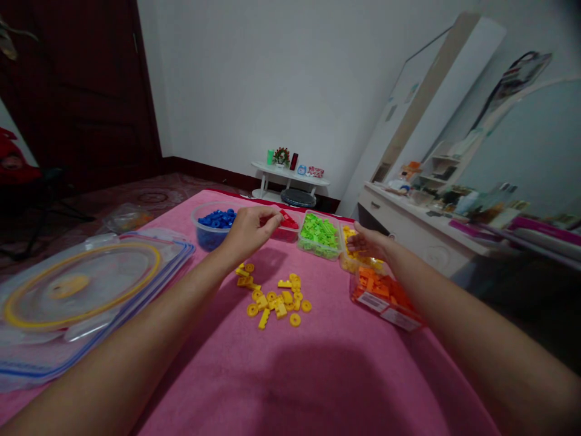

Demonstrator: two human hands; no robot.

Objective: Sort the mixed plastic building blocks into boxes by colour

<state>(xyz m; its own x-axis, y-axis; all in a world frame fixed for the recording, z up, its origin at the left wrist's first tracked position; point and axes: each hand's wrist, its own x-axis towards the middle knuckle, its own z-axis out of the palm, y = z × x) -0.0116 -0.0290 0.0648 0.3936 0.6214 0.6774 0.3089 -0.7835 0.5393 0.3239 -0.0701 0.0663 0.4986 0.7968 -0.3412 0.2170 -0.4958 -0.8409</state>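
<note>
My left hand (254,227) hangs between the tub of blue pieces (216,219) and the clear box of red pieces (287,219). Its thumb and fingers are pinched together, and anything between them is too small to make out. Over the clear box of yellow pieces (348,233) is my right hand (370,242), its thumb apart from loosely bent fingers, with no piece visible in it. Between my forearms, a loose scatter of yellow building pieces (279,300), some round and some bar-shaped, lies on the pink cloth (327,339).
Bright green pieces (320,233) fill a clear box at the back. An orange-filled box (381,293) stands beside my right forearm. Clear plastic lids or bags (113,290) lie at left. Beyond are a low white shelf (290,172) and a white dresser (408,218).
</note>
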